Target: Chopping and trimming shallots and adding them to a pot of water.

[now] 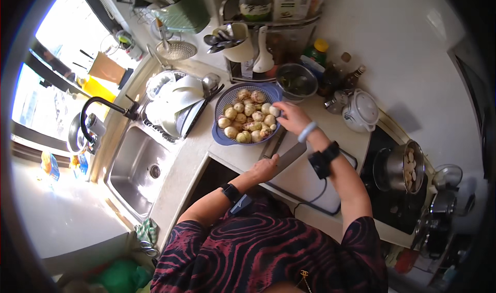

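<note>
My left hand (pixel 264 168) grips a broad kitchen knife (pixel 291 157), its blade slanting up to the right over a white cutting board (pixel 296 173). At the right rim of a blue plastic colander (pixel 217 136), my right hand (pixel 295 118) has its thumb and fingers around a pale round tuber (pixel 274 111). Many similar small peeled tubers (pixel 250 116) fill the colander, some with brown or pinkish patches. The colander stands on the counter just beyond the board. Part of the knife handle is hidden inside my left hand.
A steel bowl (pixel 296 80) sits behind the colander. To the right, a steel pot (pixel 403 171) with pale pieces stands on the black cooktop (pixel 387 207), near a white lidded pot (pixel 361 111). A dish rack (pixel 162 128) and sink (pixel 139 169) are at left.
</note>
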The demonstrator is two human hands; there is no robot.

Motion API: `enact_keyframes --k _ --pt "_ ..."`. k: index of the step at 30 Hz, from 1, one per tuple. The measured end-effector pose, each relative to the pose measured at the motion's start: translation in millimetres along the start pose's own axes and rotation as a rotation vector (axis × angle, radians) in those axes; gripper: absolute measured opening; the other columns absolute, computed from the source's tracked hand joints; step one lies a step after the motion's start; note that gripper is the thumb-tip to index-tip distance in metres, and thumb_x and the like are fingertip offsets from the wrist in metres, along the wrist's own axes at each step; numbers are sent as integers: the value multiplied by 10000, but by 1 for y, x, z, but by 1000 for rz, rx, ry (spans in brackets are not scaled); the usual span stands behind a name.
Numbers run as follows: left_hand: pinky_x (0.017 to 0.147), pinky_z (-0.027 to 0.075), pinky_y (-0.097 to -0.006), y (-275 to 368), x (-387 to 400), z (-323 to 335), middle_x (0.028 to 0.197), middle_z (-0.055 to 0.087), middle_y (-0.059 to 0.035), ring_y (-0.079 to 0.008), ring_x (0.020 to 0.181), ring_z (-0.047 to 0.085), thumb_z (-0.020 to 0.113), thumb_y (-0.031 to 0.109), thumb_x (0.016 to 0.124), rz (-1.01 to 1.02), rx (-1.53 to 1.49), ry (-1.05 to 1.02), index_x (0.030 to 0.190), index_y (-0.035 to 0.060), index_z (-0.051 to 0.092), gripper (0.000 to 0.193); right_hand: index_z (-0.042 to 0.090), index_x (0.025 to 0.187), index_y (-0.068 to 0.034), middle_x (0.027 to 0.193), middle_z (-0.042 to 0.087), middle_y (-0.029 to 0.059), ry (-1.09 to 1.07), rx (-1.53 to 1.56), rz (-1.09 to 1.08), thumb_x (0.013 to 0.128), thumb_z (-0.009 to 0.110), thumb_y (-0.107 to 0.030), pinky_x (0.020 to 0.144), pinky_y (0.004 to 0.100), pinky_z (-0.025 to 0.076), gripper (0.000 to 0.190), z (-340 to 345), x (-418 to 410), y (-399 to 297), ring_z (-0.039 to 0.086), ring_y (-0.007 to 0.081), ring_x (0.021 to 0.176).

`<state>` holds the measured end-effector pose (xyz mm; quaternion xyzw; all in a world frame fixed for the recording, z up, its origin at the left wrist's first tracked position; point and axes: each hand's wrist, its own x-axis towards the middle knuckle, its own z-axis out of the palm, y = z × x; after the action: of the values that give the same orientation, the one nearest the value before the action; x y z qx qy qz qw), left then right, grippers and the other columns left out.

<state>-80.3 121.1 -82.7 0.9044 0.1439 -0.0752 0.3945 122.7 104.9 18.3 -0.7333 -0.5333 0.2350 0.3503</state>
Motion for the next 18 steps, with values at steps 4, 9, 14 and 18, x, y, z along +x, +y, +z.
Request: enact_keyframes --k 4,9,14,18 --pt "689 453 -557 -3 -12 -11 799 614 -276 -462 796 598 522 195 859 -20 -45 -34 1065 35 370 302 565 1083 -73 1068 578 190 -30 -388 -113 790 536 -50 856 433 472 295 47 72 15 569 371 992" --pt "691 459 -568 -15 -18 -9 783 612 -281 -477 774 597 529 197 861 -30 -83 -45 1040 23 385 288 586 1008 -46 1092 550 184 -76 -635 42 822 509 -37 855 435 477 202 68 120 5 573 367 995" --pt "690 459 -568 -14 -13 -8 788 614 -280 -481 777 597 532 206 862 -29 -109 -77 1062 22 381 311 589 1004 -22 1163 500 201 -159 -844 128 806 574 -63 801 436 515 203 76 132 1 601 358 963" --pt "700 458 -566 -14 -13 -10 805 617 -286 -480 799 597 541 231 860 -17 -103 -107 1099 28 368 358 498 1091 -64 1105 479 202 -119 -754 91 693 697 -77 777 447 516 445 59 100 -12 594 376 949"
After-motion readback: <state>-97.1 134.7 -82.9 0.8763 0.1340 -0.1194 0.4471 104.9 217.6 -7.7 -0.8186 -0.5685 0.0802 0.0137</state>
